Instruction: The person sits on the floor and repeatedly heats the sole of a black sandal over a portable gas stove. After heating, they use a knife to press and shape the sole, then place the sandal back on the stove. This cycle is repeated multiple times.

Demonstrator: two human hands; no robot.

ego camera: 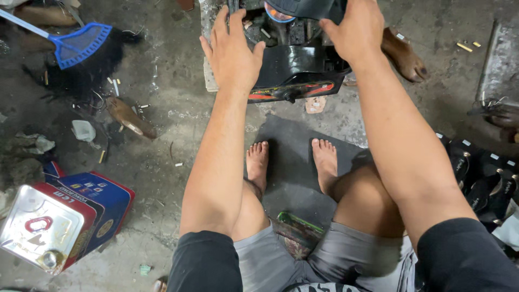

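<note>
I sit over a black machine (294, 73) that stands on the concrete floor ahead of my bare feet. My left hand (231, 51) lies flat on the machine's left side, fingers spread toward its top. My right hand (354, 27) grips a black shoe sole (305, 8) and holds it over the machine's upper part. Only the lower edge of the sole shows at the frame's top. Under my feet lies a dark mat (294, 167).
A red and blue metal tin (62, 219) lies at the lower left. A blue swatter (75, 40) rests at the upper left. Wooden shoe lasts (130, 116) (405, 54) lie on the floor. Several black sandals (484, 178) are stacked at the right.
</note>
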